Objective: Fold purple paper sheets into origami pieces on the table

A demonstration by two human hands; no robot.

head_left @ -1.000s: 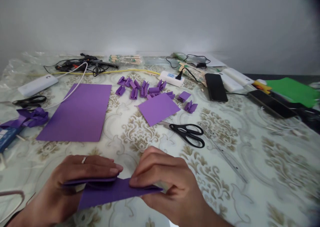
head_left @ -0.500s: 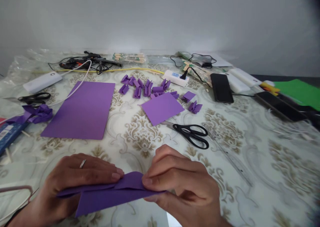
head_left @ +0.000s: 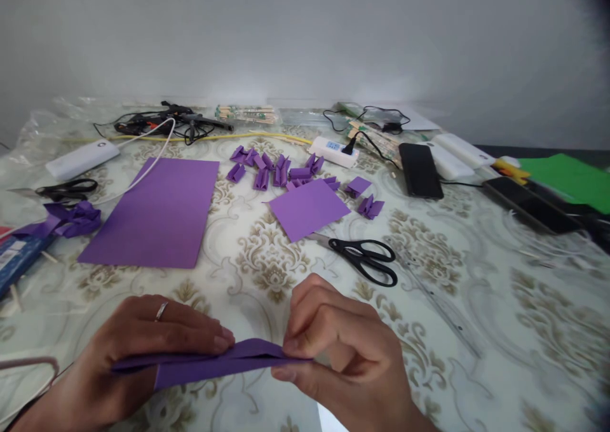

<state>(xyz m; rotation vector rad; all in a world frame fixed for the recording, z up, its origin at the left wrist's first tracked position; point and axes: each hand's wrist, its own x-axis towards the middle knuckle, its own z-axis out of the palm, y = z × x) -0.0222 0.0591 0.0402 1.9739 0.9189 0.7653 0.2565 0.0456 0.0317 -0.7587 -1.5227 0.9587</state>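
Folding of purple paper, held in both hands above the near side of the bench [head_left: 229,248]. The folded paper [head_left: 204,370] is seen nearly edge-on, its layers slightly parted toward the right. Left hand [head_left: 166,340]: fingers together, laid along the upper layer, with the paper gripped beneath them; the thumb is hidden. A ring [head_left: 161,310] encircles one finger. Right hand [head_left: 333,356]: thumb and forefinger pinched on the paper's right end, the other fingers curled.

Beyond the left hand lies a large sheet [head_left: 157,219], also purple, crossed at its upper left by a white cable [head_left: 164,147]. Beyond the right hand lie the scissors [head_left: 347,247], handles to the right, blades reaching the near edge of a small sheet [head_left: 309,209]. Behind this sheet stands a loose group of small folded pieces [head_left: 281,170]; two more lie to its right. A clear ruler [head_left: 441,305] slants across the cloth right of the scissors. Farther back: a power strip [head_left: 328,149] and, to its right, a phone [head_left: 420,171].
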